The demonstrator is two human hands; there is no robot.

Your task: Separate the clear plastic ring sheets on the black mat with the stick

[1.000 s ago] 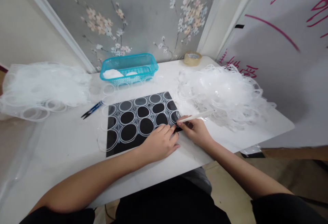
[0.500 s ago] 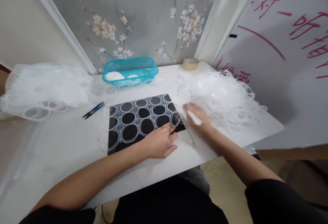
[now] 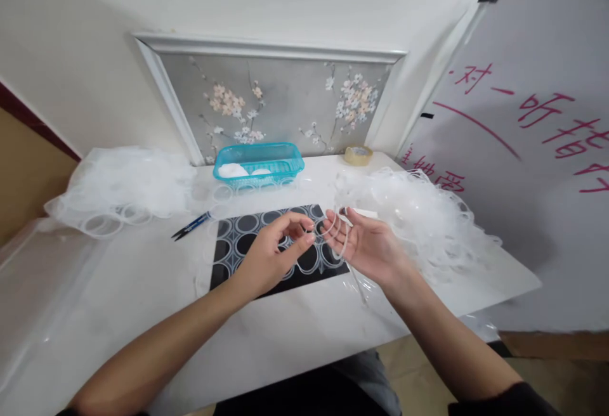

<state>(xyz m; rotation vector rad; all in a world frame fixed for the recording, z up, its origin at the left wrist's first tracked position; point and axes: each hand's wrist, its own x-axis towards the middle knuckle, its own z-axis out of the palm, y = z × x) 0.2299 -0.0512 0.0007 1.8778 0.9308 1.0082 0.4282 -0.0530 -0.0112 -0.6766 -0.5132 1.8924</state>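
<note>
Above a black sheet (image 3: 285,283) covered with rows of pale circles, my left hand (image 3: 273,251) pinches the edge of a thin clear plastic ring (image 3: 328,226). My right hand (image 3: 373,248) is turned palm up just to the right, its fingers stretched under a few joined rings. A slim white tool (image 3: 364,212) lies by the right thumb and seems held there; its tip is hidden. A thin white rod (image 3: 358,283) lies on the table below the right hand.
A heap of clear rings (image 3: 419,213) covers the table's right side; a bagged pile (image 3: 128,181) sits at left. Blue-handled snips (image 3: 191,226), a turquoise basket (image 3: 259,153) with white items, and a tape roll (image 3: 358,155) lie behind. A whiteboard (image 3: 523,213) stands right.
My left hand has lifted off the black sheet and now pinches a ring. The right hand has turned palm up and come closer to it. The view has tilted upward.
</note>
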